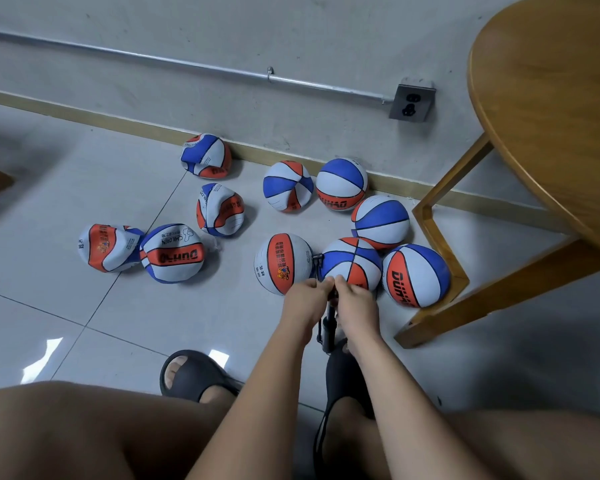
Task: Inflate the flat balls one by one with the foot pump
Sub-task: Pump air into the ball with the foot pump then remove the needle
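Observation:
A black pump [328,332] stands upright on the floor between my feet. My left hand [303,297] and my right hand [355,301] both grip its handle at the top, one on each side. Its hose end [317,259] meets a red, white and blue ball [283,263] just beyond the handle. Several round balls lie to the right, one [352,265] right behind my hands. Several crumpled flat balls lie to the left, such as one [172,252] with an orange band.
A wooden round table [548,109] with its leg frame [437,237] stands at the right, close to the round balls. A wall with a metal pipe [187,64] and a socket [411,103] runs behind. My black sandals [191,374] stand on the tiled floor.

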Demonstrator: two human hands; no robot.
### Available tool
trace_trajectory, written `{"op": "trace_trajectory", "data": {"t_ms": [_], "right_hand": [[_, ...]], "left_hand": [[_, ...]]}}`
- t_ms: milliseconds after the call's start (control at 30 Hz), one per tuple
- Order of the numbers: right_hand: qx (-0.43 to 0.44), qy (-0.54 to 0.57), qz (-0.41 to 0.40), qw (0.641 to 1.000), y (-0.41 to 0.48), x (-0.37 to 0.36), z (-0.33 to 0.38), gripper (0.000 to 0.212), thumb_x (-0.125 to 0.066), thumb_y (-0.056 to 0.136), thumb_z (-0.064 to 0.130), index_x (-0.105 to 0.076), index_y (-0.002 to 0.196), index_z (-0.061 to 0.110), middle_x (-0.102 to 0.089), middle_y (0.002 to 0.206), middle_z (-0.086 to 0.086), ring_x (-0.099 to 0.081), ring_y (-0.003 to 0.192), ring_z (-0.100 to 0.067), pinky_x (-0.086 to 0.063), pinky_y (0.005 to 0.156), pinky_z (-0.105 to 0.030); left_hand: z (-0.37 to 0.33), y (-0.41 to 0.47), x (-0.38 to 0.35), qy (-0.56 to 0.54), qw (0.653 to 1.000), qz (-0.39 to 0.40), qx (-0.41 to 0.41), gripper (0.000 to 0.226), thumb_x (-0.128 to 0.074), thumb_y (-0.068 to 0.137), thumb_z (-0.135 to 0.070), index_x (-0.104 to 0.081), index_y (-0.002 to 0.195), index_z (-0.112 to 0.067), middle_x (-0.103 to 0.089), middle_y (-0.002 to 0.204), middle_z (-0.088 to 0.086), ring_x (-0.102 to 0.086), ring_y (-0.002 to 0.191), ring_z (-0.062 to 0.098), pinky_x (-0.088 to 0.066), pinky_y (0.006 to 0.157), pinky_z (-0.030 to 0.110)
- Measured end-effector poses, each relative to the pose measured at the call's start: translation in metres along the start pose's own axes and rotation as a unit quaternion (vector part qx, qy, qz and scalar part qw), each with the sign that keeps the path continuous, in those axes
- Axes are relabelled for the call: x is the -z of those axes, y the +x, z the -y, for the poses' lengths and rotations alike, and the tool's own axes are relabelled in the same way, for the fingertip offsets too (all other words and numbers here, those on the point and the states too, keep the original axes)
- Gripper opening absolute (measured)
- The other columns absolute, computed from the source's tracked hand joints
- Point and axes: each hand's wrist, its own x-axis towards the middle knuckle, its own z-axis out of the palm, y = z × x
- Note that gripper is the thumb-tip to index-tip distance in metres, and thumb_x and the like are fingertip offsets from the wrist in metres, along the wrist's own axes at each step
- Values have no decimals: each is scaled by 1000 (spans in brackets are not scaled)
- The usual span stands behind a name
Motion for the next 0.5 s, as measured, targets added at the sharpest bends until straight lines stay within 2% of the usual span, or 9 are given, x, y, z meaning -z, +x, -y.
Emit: {"op": "trace_trajectory", "data": {"t_ms": [133, 200, 233, 300, 400, 500], "right_hand": [[5, 30, 4, 1000, 0, -6, -8, 47, -50, 84, 74, -79, 87, 37, -76, 78, -1, -72, 80, -28, -60, 76, -45], [8, 46, 8, 999, 1, -6, -14, 49, -49, 84, 78, -80, 94, 41, -78, 83, 3, -75, 89, -30, -62, 83, -51], [7, 48, 7, 999, 3, -6, -15, 49, -49, 84, 78, -80, 95, 41, -78, 83, 4, -75, 88, -30, -61, 82, -50], [-3, 47, 10, 999, 3, -4, -19, 49, -51, 86, 75, -80, 92, 36, -74, 74, 8, -69, 73, -24, -57, 70, -43], [-40, 50, 28, 998, 0, 0, -32, 46, -56, 101, 62, -75, 83, 24, -52, 55, 6, -43, 45, -14, -35, 49, -26], [-64, 52, 50, 995, -3, 3, -48, 43, -54, 108, 56, -80, 90, 27, -47, 51, 3, -39, 41, -13, -31, 45, -26]], "left_hand": [[4, -2, -3, -20, 1000, 18, 8, 40, -63, 102, -49, -58, 79, -17, -53, 65, -2, -39, 52, 15, -29, 47, 24], [7, -1, -8, -21, 1000, 17, 8, 39, -63, 102, -49, -59, 82, -17, -54, 64, -4, -42, 52, 14, -32, 45, 23], [8, 0, -9, -16, 1000, 16, 9, 39, -62, 103, -49, -59, 82, -17, -53, 64, -3, -43, 52, 14, -32, 45, 23], [12, 2, -11, -11, 999, 22, 21, 39, -62, 104, -48, -60, 83, -16, -55, 65, -2, -43, 50, 13, -31, 43, 21], [26, 5, -11, -5, 997, 51, 51, 40, -62, 104, -49, -60, 83, -16, -55, 67, 0, -40, 49, 14, -28, 43, 20], [45, 8, -15, 2, 995, 64, 83, 42, -62, 104, -52, -56, 81, -17, -53, 65, 1, -37, 48, 16, -25, 45, 22]]}}
